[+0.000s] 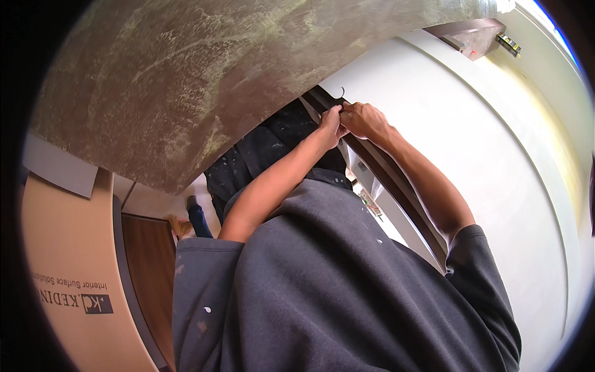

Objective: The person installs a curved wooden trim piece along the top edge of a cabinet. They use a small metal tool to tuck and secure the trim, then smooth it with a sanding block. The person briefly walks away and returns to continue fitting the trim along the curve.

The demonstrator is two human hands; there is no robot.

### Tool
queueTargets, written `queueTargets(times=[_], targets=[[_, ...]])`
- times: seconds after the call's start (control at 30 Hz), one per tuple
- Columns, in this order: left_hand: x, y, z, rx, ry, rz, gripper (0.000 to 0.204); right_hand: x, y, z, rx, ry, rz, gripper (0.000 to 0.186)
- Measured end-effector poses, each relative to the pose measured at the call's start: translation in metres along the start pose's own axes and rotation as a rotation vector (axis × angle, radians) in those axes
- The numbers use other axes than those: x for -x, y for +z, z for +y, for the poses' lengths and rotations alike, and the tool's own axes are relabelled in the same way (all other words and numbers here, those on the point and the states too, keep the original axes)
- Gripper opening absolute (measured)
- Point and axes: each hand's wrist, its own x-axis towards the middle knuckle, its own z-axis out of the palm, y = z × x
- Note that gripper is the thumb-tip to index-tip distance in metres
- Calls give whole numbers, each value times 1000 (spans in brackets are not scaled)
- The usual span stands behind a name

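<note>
Bent fingertips of the bare left hand [330, 122] and the bare right hand [367, 121] are drawn close together in the head view, above the centre. Both hands look gathered as if to pinch something small; what lies between the fingers is hidden, so a firm hold cannot be confirmed. The meeting point lies at the upper part of a long, flat, dark-brown strip [396, 185], beside a smooth white panel [489, 180]. A thin, dark, curved sliver [343, 93] shows just beyond the fingertips; whether it joins anything in them cannot be told.

Step in hand, by judgement: fine two-handed fingertip work at the strip. Such work calls next for steady fingertips and small, controlled adjustment near the panel's face.

Orientation: the strip's long axis runs obliquely, from upper left to lower right, passing behind the right forearm. The sliver has no single straight axis; it bends like a hook, its upper end pointing up and its lower end turning left.

Surroundings: a mottled brown board [186, 74] spans the upper left; a tan cardboard sheet [68, 235] stands at the left.
</note>
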Motion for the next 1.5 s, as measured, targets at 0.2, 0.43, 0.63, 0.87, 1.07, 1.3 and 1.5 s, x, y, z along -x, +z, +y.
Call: queueTargets(times=[0.2,0.43,0.63,0.87,1.07,1.3,1.5], targets=[[-9,-3,2,-44,18,7,32,-5,2,-4,-19,41,-11,38],[-18,-8,4,-127,-12,-3,32,-14,0,7,-114,41,-55,42],[-24,3,5,-146,-11,105,30,-24,4,23,-110,-8,-16,48],[-4,-33,44,-353,-125,-85,51,-28,-42,36,122,-120,-166,53],[-16,-75,75,-850,453,111,21,22,-90,66,-156,155,107,55],[-32,-49,91,-1466,859,-54,38,91,-32,3,-390,147,93,58],[-35,-38,93,-1751,910,-168,31,125,77,-28,-502,-27,-101,57]])
